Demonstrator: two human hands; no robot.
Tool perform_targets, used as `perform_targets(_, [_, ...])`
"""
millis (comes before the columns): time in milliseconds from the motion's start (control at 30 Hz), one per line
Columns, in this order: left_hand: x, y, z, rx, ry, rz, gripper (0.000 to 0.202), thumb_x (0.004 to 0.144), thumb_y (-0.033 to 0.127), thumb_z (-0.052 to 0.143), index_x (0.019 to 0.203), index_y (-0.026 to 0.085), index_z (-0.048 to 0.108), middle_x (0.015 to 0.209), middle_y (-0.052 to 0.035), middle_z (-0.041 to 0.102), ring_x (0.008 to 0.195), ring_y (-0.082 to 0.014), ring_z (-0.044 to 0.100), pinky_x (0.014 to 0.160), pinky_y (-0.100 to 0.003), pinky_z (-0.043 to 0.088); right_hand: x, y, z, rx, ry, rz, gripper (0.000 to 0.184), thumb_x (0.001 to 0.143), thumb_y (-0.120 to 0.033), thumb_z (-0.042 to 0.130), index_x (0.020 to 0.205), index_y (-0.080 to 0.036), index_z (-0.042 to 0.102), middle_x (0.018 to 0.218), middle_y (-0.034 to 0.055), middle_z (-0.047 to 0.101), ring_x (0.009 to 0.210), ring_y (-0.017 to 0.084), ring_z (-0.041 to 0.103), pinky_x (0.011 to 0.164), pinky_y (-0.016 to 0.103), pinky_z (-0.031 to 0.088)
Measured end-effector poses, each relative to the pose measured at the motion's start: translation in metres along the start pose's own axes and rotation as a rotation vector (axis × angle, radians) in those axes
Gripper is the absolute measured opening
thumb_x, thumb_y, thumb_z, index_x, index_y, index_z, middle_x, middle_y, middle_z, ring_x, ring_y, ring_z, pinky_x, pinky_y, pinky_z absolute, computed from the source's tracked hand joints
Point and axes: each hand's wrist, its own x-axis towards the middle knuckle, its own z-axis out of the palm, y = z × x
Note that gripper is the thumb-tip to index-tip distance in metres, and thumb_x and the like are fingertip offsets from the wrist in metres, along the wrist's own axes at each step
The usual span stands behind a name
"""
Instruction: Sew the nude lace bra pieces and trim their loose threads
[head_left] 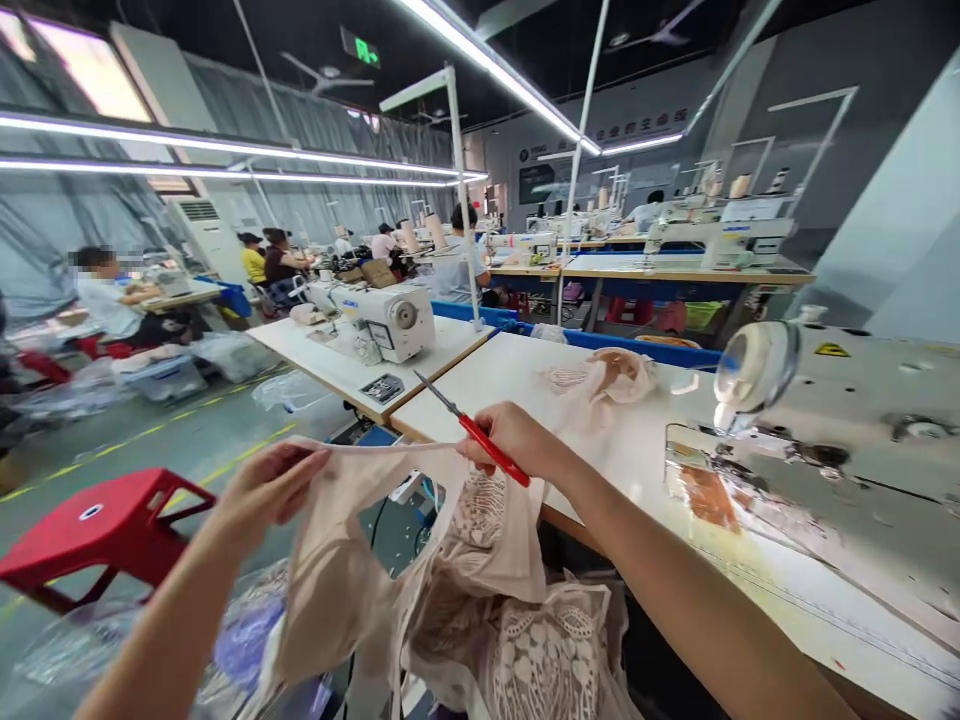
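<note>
My left hand pinches the top edge of a beige bra, with its padded cup hanging below. In my right hand is a pair of red-handled scissors, blades pointing up and to the left. The fingers of that hand also meet the other end of the bra's edge, which stretches between my hands. More beige pieces with white lace hang together beneath, over my lap. Whether the scissor blades are parted is hard to make out.
A sewing machine stands on the white table at right, with a beige lace piece behind my right hand. Another machine is ahead. A red stool and plastic bags are at left. Several people sit farther back.
</note>
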Motion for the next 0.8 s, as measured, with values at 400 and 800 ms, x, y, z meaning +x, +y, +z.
perform_targets(400, [-0.027,-0.058,0.197,-0.04,0.009,0.394,0.018,0.098,0.038,0.047,0.093,0.02,0.05,0.085,-0.0053,0.069,0.071,-0.0157,0.065,0.065,-0.026,0.048,0.01,0.06,0.023,0.099,0.114,0.139,0.015,0.071,-0.021,0.062,0.057,-0.018,0.057,0.052,-0.0001,0.063,0.048,0.012,0.06,0.048,0.02,0.047])
perform_targets(800, [-0.01,-0.053,0.144,0.159,-0.334,0.227,0.025,0.094,0.042,0.048,0.087,0.019,0.054,0.069,0.0014,0.054,0.06,-0.0131,0.047,0.055,-0.023,0.034,-0.086,0.103,0.042,0.393,-0.026,0.295,0.057,0.076,-0.076,0.061,0.076,-0.019,0.057,0.074,0.0036,0.065,0.065,0.015,0.06,0.061,0.026,0.049])
